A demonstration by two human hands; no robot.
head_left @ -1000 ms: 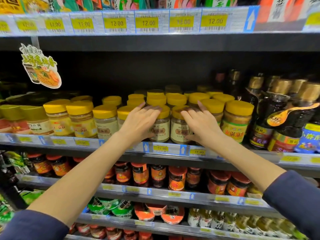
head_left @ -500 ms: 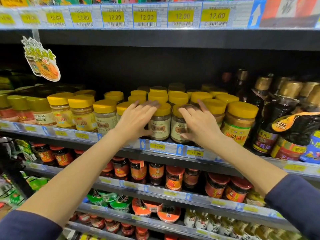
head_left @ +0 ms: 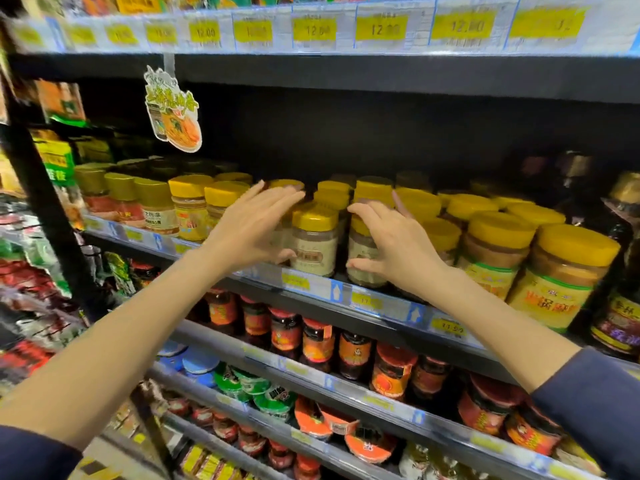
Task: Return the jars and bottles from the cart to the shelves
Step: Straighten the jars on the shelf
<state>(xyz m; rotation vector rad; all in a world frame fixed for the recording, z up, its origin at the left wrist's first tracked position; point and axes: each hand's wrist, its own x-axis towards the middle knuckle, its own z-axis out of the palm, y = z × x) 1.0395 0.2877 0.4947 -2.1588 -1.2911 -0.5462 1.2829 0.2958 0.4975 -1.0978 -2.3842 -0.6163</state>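
Yellow-lidded jars fill the middle shelf (head_left: 311, 284) you're reaching into, motion blur all over. Far left on that shelf: darker-lidded jars with red and tan fill (head_left: 121, 199), then two bright yellow jars (head_left: 194, 209), partly behind your left wrist side.

Your left hand (head_left: 249, 230) is up at the front row, fingers spread and straight, palm facing right, thumb low near the shelf lip. It isn't wrapped round anything; the fingertips reach over the lids of the row behind. A jar is partly hidden behind that palm, contact can't be told.

Just right of it, between your two hands, stands the pale jar with the gold lid (head_left: 314, 242), upright at the shelf front edge. Left thumb tip looks to touch its lower left side, blur makes that unsure.

Next right, your right hand (head_left: 398, 244) is cupped on a second pale jar (head_left: 363, 258), thumb on the lower front, fingers curled over the lid and right side. Hand is half closed round that jar, which stands on the shelf, upright.

Right of that: bigger yellow-lid jars with green-and-yellow labels (head_left: 554, 282), then dark bottles (head_left: 620, 306) at the far edge.

Price strip (head_left: 367, 301) runs under the jars. Red-lidded sauce jars (head_left: 315, 341) sit on the shelf below. Both sleeves dark blue, pushed up.
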